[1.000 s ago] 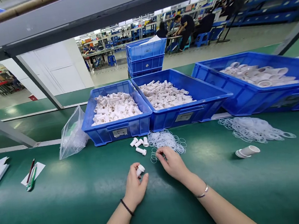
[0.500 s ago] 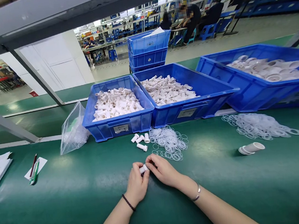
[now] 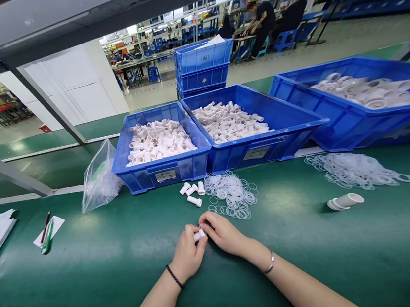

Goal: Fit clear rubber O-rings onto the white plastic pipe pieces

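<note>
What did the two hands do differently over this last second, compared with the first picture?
The right hand left the pile of clear rings and came back toward the body to meet the left hand. Both now pinch the small white tube, which the left hand alone held before. Whether a ring came along cannot be told. The four loose tubes, blue bins and plastic bag kept their places.

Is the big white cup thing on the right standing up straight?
No, the large white fitting lies on its side on the green table, its open end facing right, below the pile of clear rings.
</note>
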`<state>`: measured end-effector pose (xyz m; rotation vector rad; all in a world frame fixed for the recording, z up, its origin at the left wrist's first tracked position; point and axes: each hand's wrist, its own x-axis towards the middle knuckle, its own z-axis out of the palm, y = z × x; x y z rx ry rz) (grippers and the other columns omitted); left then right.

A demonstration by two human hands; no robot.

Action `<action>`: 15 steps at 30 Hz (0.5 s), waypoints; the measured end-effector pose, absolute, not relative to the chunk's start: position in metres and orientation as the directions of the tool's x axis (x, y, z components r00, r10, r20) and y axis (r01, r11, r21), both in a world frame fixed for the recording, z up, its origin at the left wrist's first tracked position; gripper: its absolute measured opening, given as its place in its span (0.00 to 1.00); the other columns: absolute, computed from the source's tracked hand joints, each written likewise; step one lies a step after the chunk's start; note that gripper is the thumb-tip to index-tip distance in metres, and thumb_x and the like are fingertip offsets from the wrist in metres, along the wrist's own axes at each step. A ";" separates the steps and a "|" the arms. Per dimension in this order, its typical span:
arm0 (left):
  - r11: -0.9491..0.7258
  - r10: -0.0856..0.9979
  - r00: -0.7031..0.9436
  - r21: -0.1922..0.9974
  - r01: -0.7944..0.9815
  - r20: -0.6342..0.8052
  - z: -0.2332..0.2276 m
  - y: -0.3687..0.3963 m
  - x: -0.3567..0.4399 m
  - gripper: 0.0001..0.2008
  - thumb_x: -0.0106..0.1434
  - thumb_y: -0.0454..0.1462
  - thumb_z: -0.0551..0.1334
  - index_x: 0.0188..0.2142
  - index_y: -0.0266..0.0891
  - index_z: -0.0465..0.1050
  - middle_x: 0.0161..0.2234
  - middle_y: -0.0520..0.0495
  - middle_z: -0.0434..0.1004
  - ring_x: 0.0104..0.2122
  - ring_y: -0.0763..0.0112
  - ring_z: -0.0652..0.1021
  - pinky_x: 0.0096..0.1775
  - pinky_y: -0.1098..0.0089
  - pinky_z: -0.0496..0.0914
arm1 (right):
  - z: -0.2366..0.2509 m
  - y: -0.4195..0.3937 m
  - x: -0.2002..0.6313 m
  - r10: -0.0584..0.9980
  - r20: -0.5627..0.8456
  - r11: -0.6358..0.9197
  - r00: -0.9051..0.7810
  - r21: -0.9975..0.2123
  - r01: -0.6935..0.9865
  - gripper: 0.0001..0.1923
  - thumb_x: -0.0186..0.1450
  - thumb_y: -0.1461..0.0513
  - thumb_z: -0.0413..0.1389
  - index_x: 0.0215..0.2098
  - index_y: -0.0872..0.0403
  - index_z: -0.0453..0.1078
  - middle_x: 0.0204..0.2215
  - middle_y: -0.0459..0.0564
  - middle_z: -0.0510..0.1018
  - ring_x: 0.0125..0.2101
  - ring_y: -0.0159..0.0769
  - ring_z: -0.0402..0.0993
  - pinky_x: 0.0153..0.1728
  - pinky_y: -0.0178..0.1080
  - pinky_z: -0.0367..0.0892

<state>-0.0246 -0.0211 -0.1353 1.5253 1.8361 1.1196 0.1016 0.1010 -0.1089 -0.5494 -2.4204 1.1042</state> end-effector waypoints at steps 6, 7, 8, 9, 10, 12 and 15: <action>-0.151 0.922 -0.245 0.863 0.482 0.298 -0.137 -0.023 -0.021 0.13 0.69 0.43 0.51 0.48 0.37 0.61 0.44 0.39 0.68 0.46 0.62 0.72 0.48 0.60 0.67 | -0.113 0.101 0.098 0.510 -0.006 0.165 -0.860 -0.981 0.105 0.12 0.68 0.53 0.47 0.35 0.53 0.62 0.26 0.43 0.67 0.25 0.30 0.63 0.27 0.34 0.61; -0.125 0.910 -0.307 0.892 0.434 0.277 -0.136 -0.022 -0.018 0.14 0.69 0.44 0.50 0.49 0.38 0.60 0.45 0.39 0.67 0.45 0.62 0.71 0.48 0.60 0.67 | -0.114 0.099 0.097 0.506 -0.033 0.078 -0.862 -0.993 0.084 0.14 0.68 0.50 0.47 0.36 0.53 0.61 0.25 0.42 0.66 0.23 0.29 0.61 0.25 0.33 0.60; -0.092 0.901 -0.364 0.923 0.374 0.238 -0.135 -0.022 -0.015 0.15 0.70 0.45 0.49 0.49 0.38 0.60 0.44 0.40 0.67 0.44 0.63 0.72 0.47 0.61 0.67 | -0.115 0.098 0.095 0.508 -0.050 0.011 -0.860 -0.998 0.064 0.16 0.67 0.48 0.47 0.36 0.53 0.61 0.25 0.41 0.65 0.22 0.28 0.60 0.24 0.33 0.59; -0.060 0.894 -0.406 0.951 0.304 0.187 -0.134 -0.021 -0.012 0.16 0.70 0.46 0.48 0.49 0.38 0.59 0.43 0.41 0.67 0.42 0.65 0.72 0.45 0.62 0.68 | -0.115 0.096 0.094 0.516 -0.056 -0.033 -0.855 -0.998 0.045 0.18 0.67 0.46 0.47 0.36 0.53 0.61 0.25 0.41 0.66 0.21 0.27 0.61 0.24 0.33 0.59; -0.035 0.891 -0.434 0.972 0.230 0.135 -0.134 -0.020 -0.010 0.16 0.70 0.47 0.48 0.48 0.38 0.59 0.40 0.43 0.68 0.39 0.67 0.72 0.42 0.64 0.68 | -0.116 0.095 0.092 0.527 -0.053 -0.057 -0.848 -0.998 0.027 0.20 0.67 0.45 0.47 0.36 0.53 0.62 0.25 0.41 0.67 0.22 0.28 0.62 0.25 0.33 0.60; -0.002 0.885 -0.463 0.996 0.092 0.044 -0.132 -0.017 -0.008 0.17 0.69 0.49 0.48 0.46 0.38 0.59 0.34 0.48 0.67 0.33 0.70 0.71 0.37 0.67 0.67 | -0.115 0.092 0.090 0.531 -0.045 -0.072 -0.846 -0.997 0.009 0.21 0.67 0.44 0.47 0.37 0.54 0.63 0.24 0.43 0.70 0.23 0.29 0.65 0.27 0.34 0.62; 0.010 0.878 -0.477 0.996 -0.086 -0.050 -0.133 -0.013 -0.009 0.18 0.68 0.51 0.50 0.44 0.38 0.59 0.28 0.53 0.63 0.27 0.74 0.67 0.32 0.71 0.64 | -0.113 0.091 0.089 0.500 -0.030 -0.084 -0.865 -0.996 -0.014 0.19 0.67 0.46 0.49 0.40 0.54 0.63 0.24 0.43 0.73 0.25 0.31 0.70 0.29 0.36 0.64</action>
